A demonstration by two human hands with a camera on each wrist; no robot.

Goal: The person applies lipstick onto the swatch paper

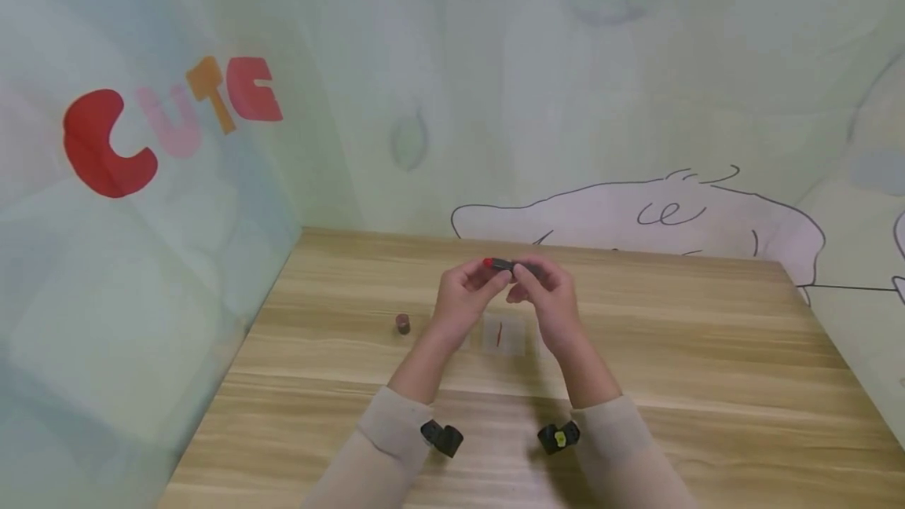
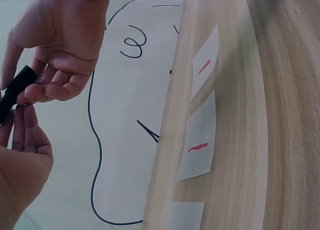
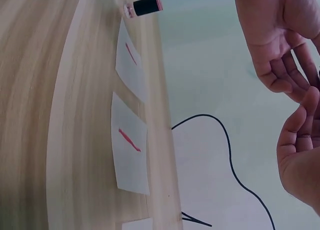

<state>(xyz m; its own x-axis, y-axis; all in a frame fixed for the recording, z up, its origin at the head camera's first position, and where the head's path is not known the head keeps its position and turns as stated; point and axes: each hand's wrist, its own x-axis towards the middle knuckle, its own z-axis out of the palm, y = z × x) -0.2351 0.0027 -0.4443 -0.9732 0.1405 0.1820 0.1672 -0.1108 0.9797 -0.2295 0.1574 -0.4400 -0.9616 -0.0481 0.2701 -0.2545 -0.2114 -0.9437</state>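
Note:
A lipstick in a dark tube, its red tip pointing left, is held up above the far part of the table. My left hand pinches it near the red end between thumb and fingers. The thumb and fingers of my right hand pinch its other end. In the left wrist view the dark tube shows between both hands; in the right wrist view it is mostly out of frame. Below the hands lies a white paper square with a red stroke, with partly covered squares on either side.
A small dark cylinder stands left of the papers; its black band and pinkish end show in the right wrist view. The wood-grain table meets a printed backdrop at its far and left edges.

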